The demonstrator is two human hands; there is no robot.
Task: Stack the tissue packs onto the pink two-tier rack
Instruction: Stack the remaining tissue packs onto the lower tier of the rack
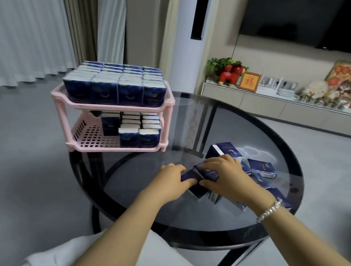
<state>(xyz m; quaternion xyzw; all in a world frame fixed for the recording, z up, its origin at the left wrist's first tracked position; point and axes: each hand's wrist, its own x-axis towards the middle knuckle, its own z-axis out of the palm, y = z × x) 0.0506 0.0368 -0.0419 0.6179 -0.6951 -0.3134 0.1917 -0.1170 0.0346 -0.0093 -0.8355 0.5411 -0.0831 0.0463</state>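
Tissue packs (204,176) clasped between both hands on glass table (146,200), left hand (172,179) and right hand (223,172) palms-down, grip closed around them

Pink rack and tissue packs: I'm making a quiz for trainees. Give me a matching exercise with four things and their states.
Things:
1. top tier
2. bottom tier
3. loose packs
4. both hands

States:
A. partly filled, bare grid at its left
B. lying scattered on the glass table
C. packed full
D. gathering a few packs together

Pairs: 1-C, 2-A, 3-B, 4-D
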